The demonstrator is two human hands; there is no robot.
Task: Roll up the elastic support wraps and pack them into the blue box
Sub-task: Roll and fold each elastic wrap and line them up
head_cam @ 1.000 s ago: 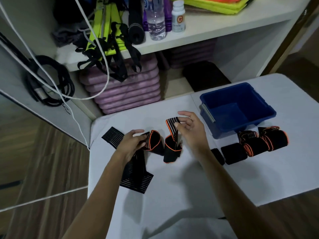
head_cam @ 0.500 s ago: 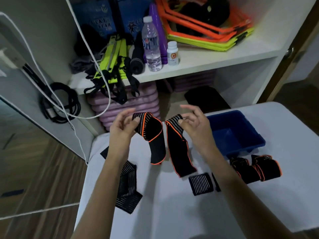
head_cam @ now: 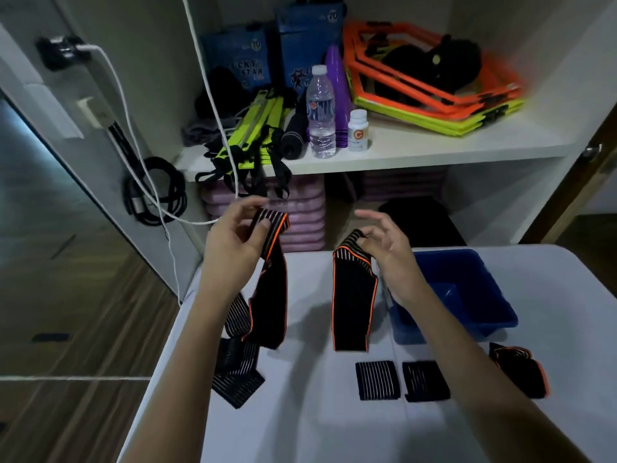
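1. I have a black wrap with orange edging in each hand. My left hand (head_cam: pixel 233 242) pinches the striped top end of one wrap (head_cam: pixel 272 282) between thumb and fingers. My right hand (head_cam: pixel 389 252) pinches the top of the other wrap (head_cam: pixel 352 302), with the remaining fingers spread loose. Both wraps hang down above the white table (head_cam: pixel 300 412).

2. The blue box (head_cam: pixel 467 295) sits on the table just to the right of my right hand, and I judge it has nothing packed in it yet.

3. Risk: holding two wraps at once leaves no free hand for rolling. I would likely have to set one down first, or the roll will come out loose and spring open in the box.

4. Risk: the left wrap's tail hangs over the striped wraps (head_cam: pixel 233 369) lying at the table's left edge. It could snag them or drag them off the edge.

5. Risk: the right-hand pinch looks light, so that wrap could slip.

6. Compared with half a second ago, both hands have risen slightly and moved further apart, and the wraps hang straighter and longer. The view has tilted up towards the shelf (head_cam: pixel 400 152).
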